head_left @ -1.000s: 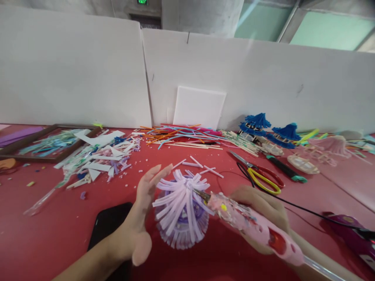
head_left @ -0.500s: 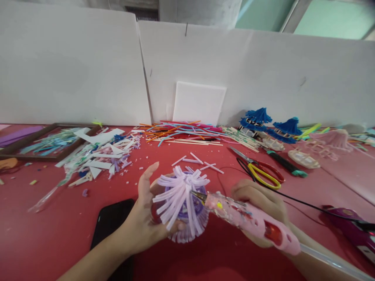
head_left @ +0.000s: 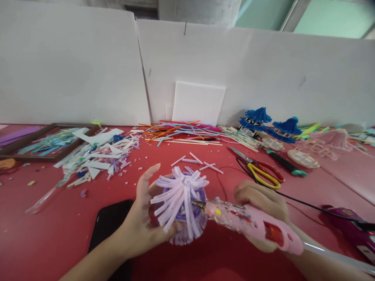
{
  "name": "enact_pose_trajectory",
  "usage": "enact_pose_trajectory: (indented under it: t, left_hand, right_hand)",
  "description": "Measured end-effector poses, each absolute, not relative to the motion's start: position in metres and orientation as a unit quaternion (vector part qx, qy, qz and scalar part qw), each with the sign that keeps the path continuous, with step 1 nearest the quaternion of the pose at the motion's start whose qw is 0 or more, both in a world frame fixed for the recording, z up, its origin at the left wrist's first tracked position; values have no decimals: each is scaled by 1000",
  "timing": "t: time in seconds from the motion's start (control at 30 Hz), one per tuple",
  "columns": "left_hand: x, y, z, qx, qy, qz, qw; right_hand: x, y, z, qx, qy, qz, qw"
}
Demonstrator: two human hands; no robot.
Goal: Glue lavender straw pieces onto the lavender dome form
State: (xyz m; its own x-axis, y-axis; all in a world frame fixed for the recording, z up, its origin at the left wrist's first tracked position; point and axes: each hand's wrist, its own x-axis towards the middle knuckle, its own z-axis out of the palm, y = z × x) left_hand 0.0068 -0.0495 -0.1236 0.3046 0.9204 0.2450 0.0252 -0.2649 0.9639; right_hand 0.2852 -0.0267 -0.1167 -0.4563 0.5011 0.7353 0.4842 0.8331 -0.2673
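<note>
My left hand is wrapped round a lilac tiered model, its drooping strips fanning out from a peak over a purple ring. The thumb presses at the near side, among the strips. In my right hand is a pink hot glue gun with a clear glue stick out of its back. Its dark metal nozzle touches or almost touches the strips at the right of the peak; which one, I cannot tell. Several loose lilac strips lie just beyond the model.
Scissors and a black-handled tool lie right. Blue models and a pink one stand behind. Scraps and a brown frame fill the left. A phone lies by my left forearm; coloured strips lie behind.
The glue gun's nozzle has shifted slightly down and away from the peak along the strips. The model has tilted or moved a little left in my left hand.
</note>
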Motion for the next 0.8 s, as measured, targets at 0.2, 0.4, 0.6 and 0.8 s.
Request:
enact_pose_trajectory:
  t: [0.2, 0.4, 0.6, 0.8]
  left_hand:
    - [6, -49, -127, 643, 361, 493, 463]
    - [6, -48, -125, 636, 379, 504, 445]
    - [4, -48, -133, 621, 373, 526, 446]
    - [4, -50, -138, 592, 389, 552, 439]
  right_hand:
    - [286, -26, -112, -266, -862, 27, 431]
    - [285, -28, -111, -259, -862, 29, 435]
    - [287, -28, -113, -273, -856, 43, 438]
    - [285, -27, -111, -270, -855, 39, 441]
